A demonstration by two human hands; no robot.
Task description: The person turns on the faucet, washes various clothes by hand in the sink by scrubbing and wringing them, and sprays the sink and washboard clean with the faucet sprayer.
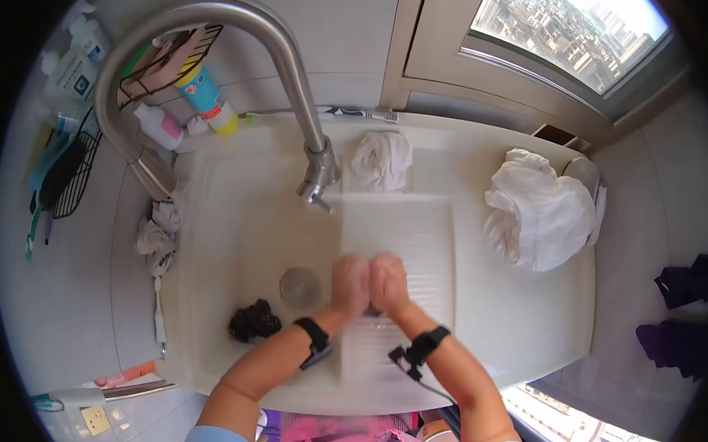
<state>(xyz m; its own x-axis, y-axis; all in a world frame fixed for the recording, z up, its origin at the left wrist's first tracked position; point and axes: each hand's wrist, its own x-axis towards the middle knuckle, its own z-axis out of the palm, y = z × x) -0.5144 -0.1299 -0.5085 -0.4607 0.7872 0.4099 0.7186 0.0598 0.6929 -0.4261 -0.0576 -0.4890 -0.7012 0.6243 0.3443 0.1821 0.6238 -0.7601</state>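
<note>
Over the ribbed washboard part of the sink [415, 259], my left hand [350, 286] and my right hand [388, 284] are side by side, closed and pressed together. The left one is smeared by motion. A small dark bit of something [374, 309] shows just below them; my fingers hide most of what they hold. Left of my hands is a round drain strainer [300, 287] in the basin. A crumpled black wet cloth [255, 321] lies beside it. Each wrist wears a black strap.
A curved metal faucet [286, 48] arches over the basin. One white cloth [382, 161] lies behind the washboard, and a larger white cloth bundle [540, 209] rests on the right ledge. Bottles [205, 96] and toothbrushes [366, 115] stand or lie along the back edge.
</note>
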